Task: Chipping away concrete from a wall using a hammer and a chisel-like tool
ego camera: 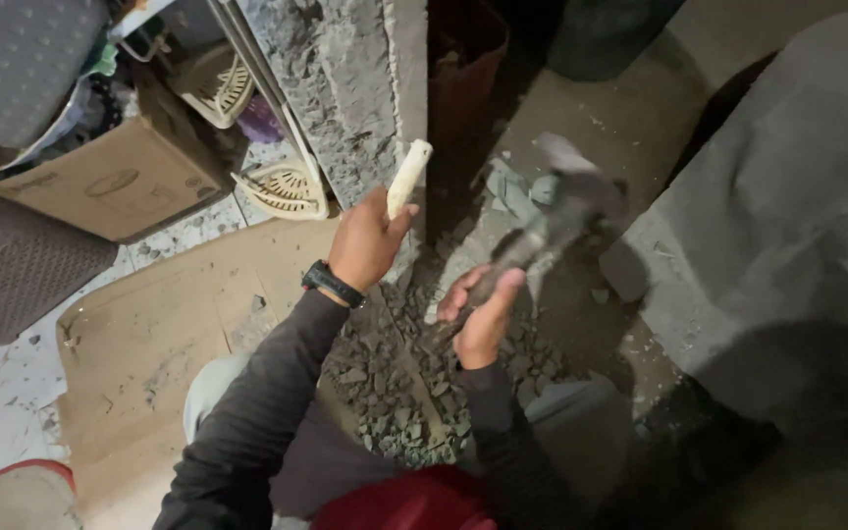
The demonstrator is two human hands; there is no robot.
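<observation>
The left hand is clenched around a stiff, pale chisel set against the concrete column above it, while the right hand grips the handle end of a motion-blurred hammer, judged head-heavy.

Rough grey concrete pillar; matt cardboard sheet; stone rubble.
</observation>
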